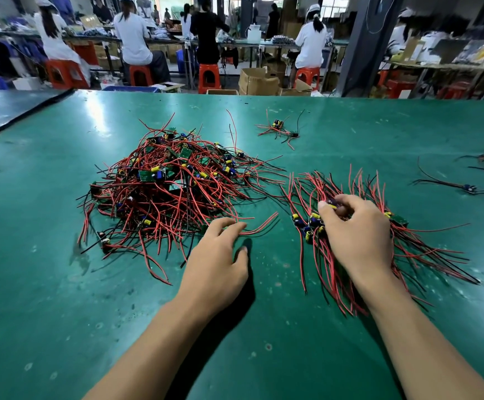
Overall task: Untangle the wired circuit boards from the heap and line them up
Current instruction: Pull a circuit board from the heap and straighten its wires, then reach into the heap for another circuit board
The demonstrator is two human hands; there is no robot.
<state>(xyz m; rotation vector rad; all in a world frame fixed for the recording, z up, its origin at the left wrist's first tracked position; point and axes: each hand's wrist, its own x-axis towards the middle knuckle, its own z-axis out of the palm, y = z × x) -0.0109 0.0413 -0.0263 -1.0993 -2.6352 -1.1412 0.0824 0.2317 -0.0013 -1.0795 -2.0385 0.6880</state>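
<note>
A tangled heap [165,192] of small green circuit boards, each trailing thin red and black wires and carrying yellow and blue cylindrical parts, is piled mid-desk [61,284]. Just beside it, toward the right edge, a row [307,223] of boards is laid with the wires fanned out. One board [333,205] is pinched over that row by the curled fingers of the right hand [356,235]. The left hand [217,255] is held relaxed and spread, fingertips touching red wires at the heap's near side. A small cluster [278,129] lies toward the far edge. The green surface is smooth, shiny and scuffed.
</note>
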